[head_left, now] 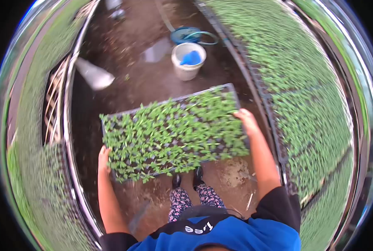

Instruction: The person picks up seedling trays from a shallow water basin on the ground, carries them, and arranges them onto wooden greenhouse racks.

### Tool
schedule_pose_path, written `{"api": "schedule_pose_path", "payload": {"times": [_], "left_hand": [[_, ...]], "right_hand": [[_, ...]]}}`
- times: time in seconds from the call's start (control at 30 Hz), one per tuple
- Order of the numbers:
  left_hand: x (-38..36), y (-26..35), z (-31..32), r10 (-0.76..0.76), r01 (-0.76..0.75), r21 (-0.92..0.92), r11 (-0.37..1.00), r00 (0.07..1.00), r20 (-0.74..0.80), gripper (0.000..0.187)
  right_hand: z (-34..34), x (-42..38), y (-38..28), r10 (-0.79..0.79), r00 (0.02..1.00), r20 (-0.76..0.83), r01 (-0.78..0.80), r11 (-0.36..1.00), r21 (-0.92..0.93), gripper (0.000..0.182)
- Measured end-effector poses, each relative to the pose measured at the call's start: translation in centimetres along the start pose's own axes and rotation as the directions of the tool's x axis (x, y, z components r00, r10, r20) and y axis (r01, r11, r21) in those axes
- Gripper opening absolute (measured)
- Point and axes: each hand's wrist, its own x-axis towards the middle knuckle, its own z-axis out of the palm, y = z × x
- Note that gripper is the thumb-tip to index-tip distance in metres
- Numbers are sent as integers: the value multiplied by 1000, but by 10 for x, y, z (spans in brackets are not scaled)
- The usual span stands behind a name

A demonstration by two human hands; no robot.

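A dark seedling tray [232, 88] packed with small green plants is held out in front of my body, above the dirt path. My left hand [104, 158] grips its left short side near the lower corner, fingers closed on the rim. On the opposite short side, my right hand [246, 119] is closed around the edge, nearer the upper corner. The tray tilts slightly, its right end higher in the view. Leaves cover most of the cells. The undersides of the tray and some of my fingers are hidden.
Ahead on the path stands a white bucket [184, 72] with a blue item inside. Behind it lie a blue basin [185, 35] and a hose. Beds of seedling trays line the right [307, 121] and left [54, 180]. A whitish sheet [94, 75] juts from the left bed.
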Motion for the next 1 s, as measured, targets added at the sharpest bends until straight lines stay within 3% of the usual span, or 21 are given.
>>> {"api": "schedule_pose_path", "payload": {"times": [0.03, 0.07, 0.13, 0.17, 0.2, 0.23, 0.3, 0.4, 0.5, 0.57, 0.63, 0.7, 0.73, 0.77, 0.8, 0.83, 0.87, 0.9, 0.93, 0.97, 1.0], "left_hand": [[18, -20, 3, 69, -70, 57, 996, 997, 16, 13], [19, -27, 18, 77, -89, 144, 986, 993, 89, 9], [33, -67, 65, 203, -250, 358, 899, 965, 166, 25], [22, -78, 98, 224, -289, 426, 857, 954, 198, 28], [51, -95, 98, 272, -365, 437, 822, 926, 263, 29], [40, -88, 110, 316, -395, 485, 780, 918, 240, 28], [52, -92, 100, 398, -525, 488, 698, 850, 345, 27], [-9, -51, 107, 297, -514, 461, 723, 834, 465, 31], [-47, -44, 122, 266, -573, 406, 712, 755, 600, 24], [-79, -54, 150, 182, -615, 437, 656, 691, 699, 16], [-100, -92, 184, 133, -700, 379, 605, 558, 819, 14], [-135, -138, 222, 121, -845, 252, 473, 345, 931, 17], [-201, -149, 238, 32, -819, 291, 495, 351, 936, 20], [-223, -179, 259, -29, -885, 267, 381, 277, 961, 22], [-257, -209, 282, -62, -931, 85, 355, 67, 996, 24], [-294, -238, 295, -183, -948, 111, 299, 57, 981, 26], [-333, -274, 309, -151, -972, -79, 223, -115, 982, 23], [-426, -280, 306, -209, -945, -62, 322, -135, 968, 32], [-459, -322, 319, -272, -944, -122, 307, -209, 939, 41], [-523, -344, 316, -261, -883, -149, 445, -287, 922, 39], [-571, -372, 319, -276, -872, -215, 440, -359, 892, 25]], "right_hand": [[0, 8, 33, 8, 1000, -18, -11, 986, -166, 14], [15, -4, 42, -3, 999, -50, -1, 996, -84, 17], [43, -11, 96, -254, 967, -13, 232, 899, -373, 17], [59, -19, 111, -334, 941, -59, 246, 792, -558, 19], [82, -32, 117, -352, 924, -151, 202, 783, -588, 14], [89, -39, 125, -226, 956, -187, 90, 834, -544, 13], [70, -74, 140, -455, 816, -355, 235, 824, -516, 15], [1, -167, 124, -250, 844, -475, 93, 940, -328, 17], [-35, -278, 131, -173, 760, -626, 115, 984, -133, 20], [-50, -356, 152, -283, 641, -713, 175, 959, -223, 23], [-57, -438, 179, -276, 494, -824, 145, 961, -235, 23], [-62, -529, 213, -218, 369, -903, 48, 975, -216, 22], [-59, -579, 223, -166, 288, -943, -9, 984, -176, 20], [-57, -628, 244, -118, 226, -967, -78, 987, -139, 19], [-54, -676, 266, -104, 147, -984, -148, 981, -126, 19], [-48, -723, 286, -23, 2, -1000, -149, 989, -23, 26], [-38, -780, 286, 38, -90, -995, -188, 981, 55, 26], [-34, -835, 298, 108, -213, -971, -181, 972, 148, 24], [-23, -888, 308, 99, -294, -951, -276, 944, 184, 22], [-11, -938, 313, 53, -384, -922, -276, 946, 169, 22], [4, -986, 306, 156, -447, -881, -228, 932, 281, 23]]}}
